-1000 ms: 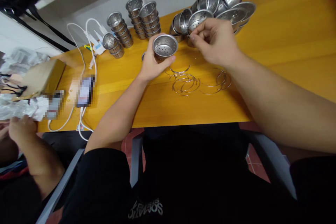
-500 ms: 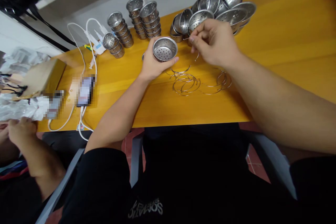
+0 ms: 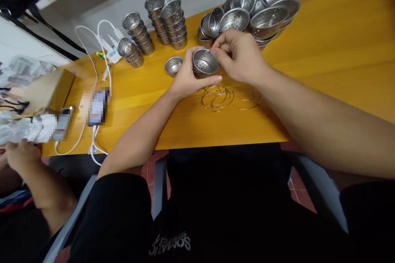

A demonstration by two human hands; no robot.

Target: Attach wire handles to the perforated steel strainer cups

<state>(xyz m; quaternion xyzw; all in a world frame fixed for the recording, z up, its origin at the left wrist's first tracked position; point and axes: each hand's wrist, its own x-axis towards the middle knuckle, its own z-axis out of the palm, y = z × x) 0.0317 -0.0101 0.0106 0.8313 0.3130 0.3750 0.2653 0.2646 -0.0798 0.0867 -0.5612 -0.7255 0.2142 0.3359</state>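
On black shirt (image 3: 216, 205) — "SOMATIC" print (image 3: 170, 243); left hand (image 3: 186, 78) holds cup (image 3: 205, 64).

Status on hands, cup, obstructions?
Left hand: holding cup. Right hand: fingertips at its rim, grip unclear. Wire rings lie nearby; nothing visible blocking the cup's mouth except fingertips.

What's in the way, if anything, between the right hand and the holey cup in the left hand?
Nothing I can see. The right hand has its fingertips right by the rim of the cup, and the left hand leaves the cup's top uncovered.
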